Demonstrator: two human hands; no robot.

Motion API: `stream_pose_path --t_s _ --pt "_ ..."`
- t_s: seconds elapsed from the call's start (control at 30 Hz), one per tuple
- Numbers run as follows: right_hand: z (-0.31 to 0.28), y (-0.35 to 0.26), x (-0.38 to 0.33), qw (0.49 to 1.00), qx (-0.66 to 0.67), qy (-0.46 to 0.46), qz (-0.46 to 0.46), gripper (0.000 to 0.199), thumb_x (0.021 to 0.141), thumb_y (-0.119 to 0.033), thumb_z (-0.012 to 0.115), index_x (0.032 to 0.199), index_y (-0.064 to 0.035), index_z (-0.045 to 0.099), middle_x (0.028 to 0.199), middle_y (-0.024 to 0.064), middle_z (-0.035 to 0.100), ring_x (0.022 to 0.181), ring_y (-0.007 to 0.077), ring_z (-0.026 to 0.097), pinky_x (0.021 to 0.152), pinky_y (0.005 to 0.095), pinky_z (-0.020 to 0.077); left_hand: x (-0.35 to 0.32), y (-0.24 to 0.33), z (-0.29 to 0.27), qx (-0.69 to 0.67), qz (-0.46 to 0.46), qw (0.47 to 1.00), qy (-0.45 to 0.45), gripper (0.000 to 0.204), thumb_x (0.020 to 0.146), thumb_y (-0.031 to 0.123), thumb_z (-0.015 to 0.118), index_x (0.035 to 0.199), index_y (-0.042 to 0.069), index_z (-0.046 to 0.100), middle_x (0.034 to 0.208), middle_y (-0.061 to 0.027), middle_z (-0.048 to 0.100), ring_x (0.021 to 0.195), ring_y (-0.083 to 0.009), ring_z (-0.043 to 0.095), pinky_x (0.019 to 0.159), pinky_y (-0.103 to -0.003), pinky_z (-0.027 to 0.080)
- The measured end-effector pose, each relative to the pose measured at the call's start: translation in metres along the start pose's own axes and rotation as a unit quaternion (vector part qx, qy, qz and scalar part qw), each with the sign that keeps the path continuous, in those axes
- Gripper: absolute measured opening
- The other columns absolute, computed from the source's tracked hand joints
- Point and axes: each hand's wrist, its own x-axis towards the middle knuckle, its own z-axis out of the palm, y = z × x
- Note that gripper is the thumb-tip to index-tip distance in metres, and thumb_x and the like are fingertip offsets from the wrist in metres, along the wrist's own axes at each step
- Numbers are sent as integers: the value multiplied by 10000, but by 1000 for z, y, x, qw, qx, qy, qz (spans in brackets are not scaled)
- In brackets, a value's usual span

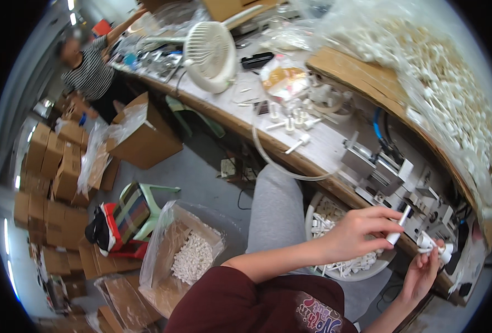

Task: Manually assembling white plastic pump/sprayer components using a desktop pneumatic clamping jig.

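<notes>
My left hand (pixel 354 236) pinches a slim white plastic tube (pixel 400 225) between thumb and fingers, holding it tilted over the bench edge. Close by on the right, my right hand (pixel 421 277) is closed around several white plastic caps with stems (pixel 430 244); their exact number is hidden by the fingers. Both hands are in front of a small metal fixture (pixel 375 166) with clamps and blocks on the bench. Below my left forearm, at my lap, a white basin (pixel 389 261) holds many similar white stemmed pieces.
A large plastic bag of white parts (pixel 451 83) lies behind a cardboard flap (pixel 362 72). A white fan (pixel 210 58) and loose stemmed caps (pixel 299 143) occupy the bench. A plastic-lined carton (pixel 154 272) and green stool (pixel 154 194) stand left; another person (pixel 93 75) stands farther off.
</notes>
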Motion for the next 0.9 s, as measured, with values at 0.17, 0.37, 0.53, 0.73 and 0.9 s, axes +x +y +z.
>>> stream_pose_path --t_s 0.17,0.37,0.53,0.73,0.9 --pt "2 -2 -12 1000 -13 7 26 248 1035 -75 529 1258 -1 449 1159 103 532 705 77 538 584 205 490 -6 -3 10 185 114 975 48 316 761 50 772 1068 12 707 1323 -118 601 942 -202 674 773 -328 572" --pt "4 -3 -16 999 14 -13 28 222 1028 -58 531 1227 4 451 1120 85 505 695 76 548 573 198 494 2 -14 16 327 171 928 51 292 799 75 696 1076 -18 689 1335 -134 614 969 -239 664 790 -347 558" --pt "14 6 -21 999 -2 -1 32 183 1015 -32 534 1182 1 467 1112 74 488 671 73 541 555 194 477 18 -25 29 420 184 889 13 326 783 100 644 1074 -39 693 1315 -168 628 825 -185 630 724 -320 534" --pt "3 11 -20 999 -39 6 21 263 973 -28 599 1220 -3 513 1100 86 555 675 72 558 566 199 484 33 -36 37 466 170 867 -40 310 752 94 650 1030 -35 701 1288 -199 644 701 -167 641 663 -316 513" --pt "8 10 -24 996 -69 47 24 275 936 -12 627 1193 0 528 1031 73 576 670 87 575 537 212 494 46 -36 44 485 182 850 -94 286 724 90 652 981 -27 698 1234 -216 671 606 -179 650 607 -318 518"
